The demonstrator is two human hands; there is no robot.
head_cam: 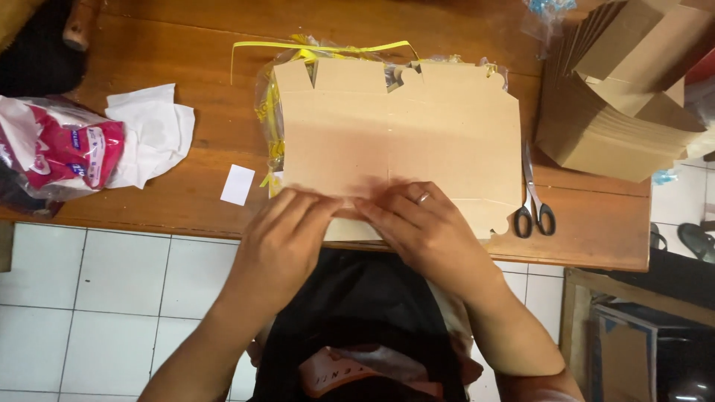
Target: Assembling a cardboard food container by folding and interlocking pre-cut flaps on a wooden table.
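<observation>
Both hands, the left hand [287,223] and the right hand [417,223], are laid flat with fingers pressed down on the near edge of a flat cardboard box blank [402,134] at the surface's [149,193] near edge. Scissors [532,201] are seen just right of it, a cardboard stack [618,119] at the far right corner.
</observation>
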